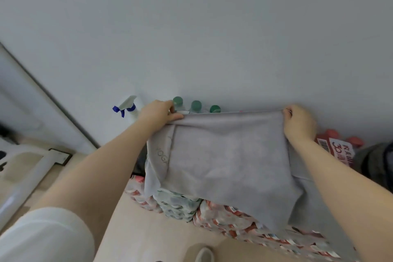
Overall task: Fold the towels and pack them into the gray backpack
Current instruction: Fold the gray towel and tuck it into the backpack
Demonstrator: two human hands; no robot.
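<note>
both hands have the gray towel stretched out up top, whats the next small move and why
Probably bring the left hand across to the right hand, so that the two pinched top corners meet. The gray cloth towel hangs spread wide between them, doubled over but still broad, above the stacked bottle packs, so halving its width looks like the natural next fold.

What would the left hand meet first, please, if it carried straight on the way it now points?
Most likely the green-capped bottles just beyond the fingers of the left hand, which pinches the gray towel, then the wall. Depth is hard to judge from one view.
</note>
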